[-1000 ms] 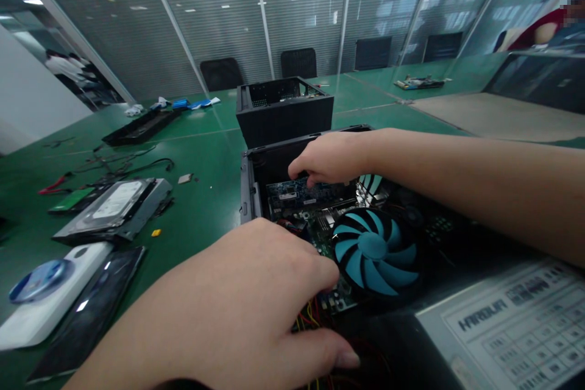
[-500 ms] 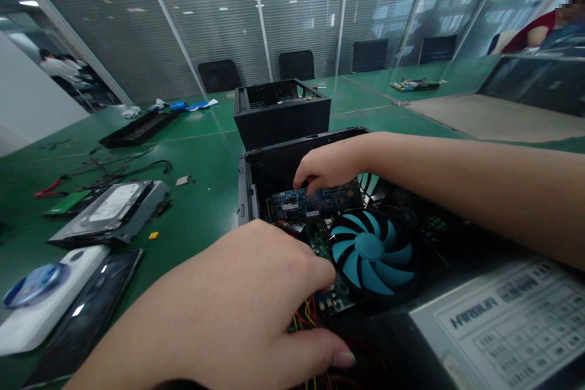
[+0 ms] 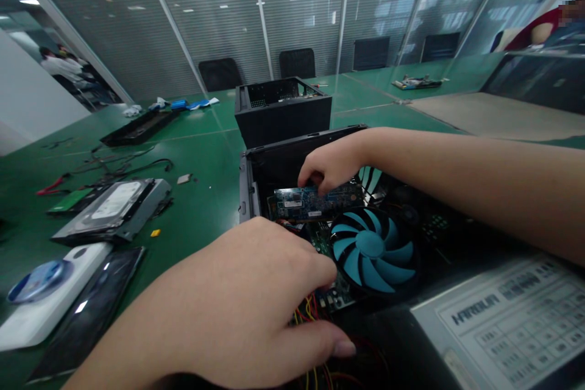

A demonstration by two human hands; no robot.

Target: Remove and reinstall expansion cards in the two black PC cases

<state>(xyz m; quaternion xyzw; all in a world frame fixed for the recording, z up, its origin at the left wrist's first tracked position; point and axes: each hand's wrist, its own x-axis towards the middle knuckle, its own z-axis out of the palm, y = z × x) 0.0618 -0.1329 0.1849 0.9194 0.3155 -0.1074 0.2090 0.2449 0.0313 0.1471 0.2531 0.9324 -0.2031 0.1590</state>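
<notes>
An open computer case (image 3: 248, 195) stands in front of me. Inside it, my right hand (image 3: 333, 160) pinches the upper edge of a graphics card (image 3: 301, 206), thumb on the near face and fingers curled over the far side. The card stands upright beyond a CPU fan (image 3: 370, 245) with teal blades. My left hand (image 3: 256, 298) is nearer to me, over the case's near left side, thumb stretched out and apart from the index finger. Its other fingers are mostly hidden. Red and yellow wires (image 3: 312, 308) show under it, beside the green motherboard (image 3: 337, 300).
A labelled power supply (image 3: 512, 323) fills the near right. Behind the case stands another black case (image 3: 283, 113). On the left lie a hard drive (image 3: 116, 207), cables (image 3: 107, 177), a white box (image 3: 86, 262) and a black panel (image 3: 91, 311). A person (image 3: 539, 30) sits far right.
My right hand has shifted slightly right along the graphics card's upper edge. My left hand stays nearly where it was.
</notes>
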